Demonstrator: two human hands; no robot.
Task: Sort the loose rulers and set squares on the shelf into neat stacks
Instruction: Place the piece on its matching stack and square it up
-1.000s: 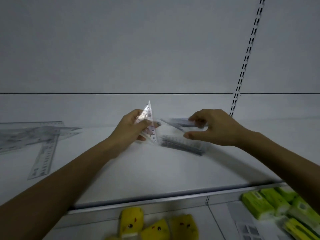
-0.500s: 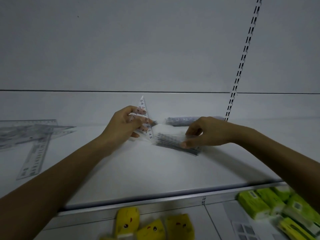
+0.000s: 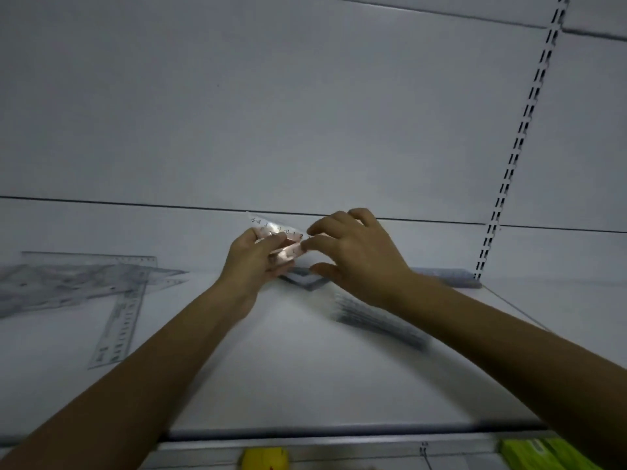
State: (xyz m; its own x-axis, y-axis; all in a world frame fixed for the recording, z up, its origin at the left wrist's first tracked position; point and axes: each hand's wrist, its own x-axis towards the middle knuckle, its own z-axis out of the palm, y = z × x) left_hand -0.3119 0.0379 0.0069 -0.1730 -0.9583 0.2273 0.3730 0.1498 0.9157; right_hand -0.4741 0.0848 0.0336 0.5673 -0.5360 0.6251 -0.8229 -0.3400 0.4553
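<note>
The left hand (image 3: 251, 262) pinched the set square (image 3: 271, 229) mid-frame, long edge running left-right; the right hand (image 3: 356, 257), fingers spread, touched its right tip.

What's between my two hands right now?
A small clear set square with numbers along its edge. The left hand grips it, and the right hand touches its right end with a fingertip. The head view shows this.

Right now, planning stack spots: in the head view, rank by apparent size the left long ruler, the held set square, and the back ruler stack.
1. long ruler
2-3. back ruler stack and set square: alike, both partly hidden.
</note>
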